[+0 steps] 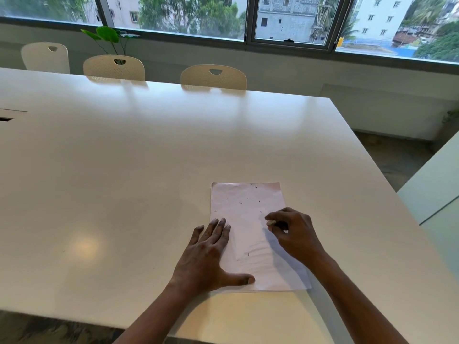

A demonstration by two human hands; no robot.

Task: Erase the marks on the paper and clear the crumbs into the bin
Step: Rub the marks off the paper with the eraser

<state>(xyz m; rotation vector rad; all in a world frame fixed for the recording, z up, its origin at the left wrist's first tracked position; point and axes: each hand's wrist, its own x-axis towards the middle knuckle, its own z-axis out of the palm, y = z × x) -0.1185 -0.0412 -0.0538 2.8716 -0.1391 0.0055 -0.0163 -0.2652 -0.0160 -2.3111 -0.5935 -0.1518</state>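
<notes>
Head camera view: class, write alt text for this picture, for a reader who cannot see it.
A person's left hand lies flat on the left edge of a sheet of paper on a white table, while the right hand pinches a small eraser over it. Dark crumbs dot the sheet; no bin is in view.

The paper (248, 219) lies on the table (124, 170), lower right of centre in the frame; the left hand (208, 254) rests on its left edge, thumb across its lower part; the right hand (293, 234) sits on its right side, pinching an eraser (271, 222); crumbs (240, 202) are scattered over its upper half; three chairs (213, 76) stand behind the table, upper left; a plant (109, 36) rises behind them, below the window (290, 18).
</notes>
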